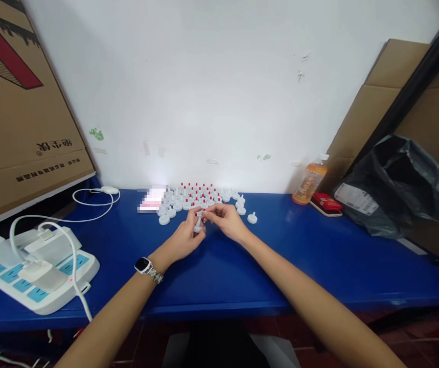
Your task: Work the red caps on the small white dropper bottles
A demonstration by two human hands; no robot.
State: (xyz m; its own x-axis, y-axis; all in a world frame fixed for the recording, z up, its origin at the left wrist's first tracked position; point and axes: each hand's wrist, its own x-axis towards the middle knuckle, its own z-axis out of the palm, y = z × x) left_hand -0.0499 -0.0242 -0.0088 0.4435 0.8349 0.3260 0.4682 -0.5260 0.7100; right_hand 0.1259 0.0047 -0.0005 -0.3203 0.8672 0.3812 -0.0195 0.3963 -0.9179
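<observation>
In the head view, my left hand is closed around a white nozzle cap, held with its spout up just above the blue table. The fingertips of my right hand pinch together at the top of that spout. A small red tip seems to be there, partly hidden by the fingers. Beyond my hands stand several white nozzle caps with red tips in a close group. More white caps without red tips stand at both sides, including a single cap at the right.
A power strip with plugged-in chargers and white cables lies at left. A lit phone screen is behind the caps' left side. At right are an orange drink bottle, a red box and a black plastic bag. Cardboard stands at left.
</observation>
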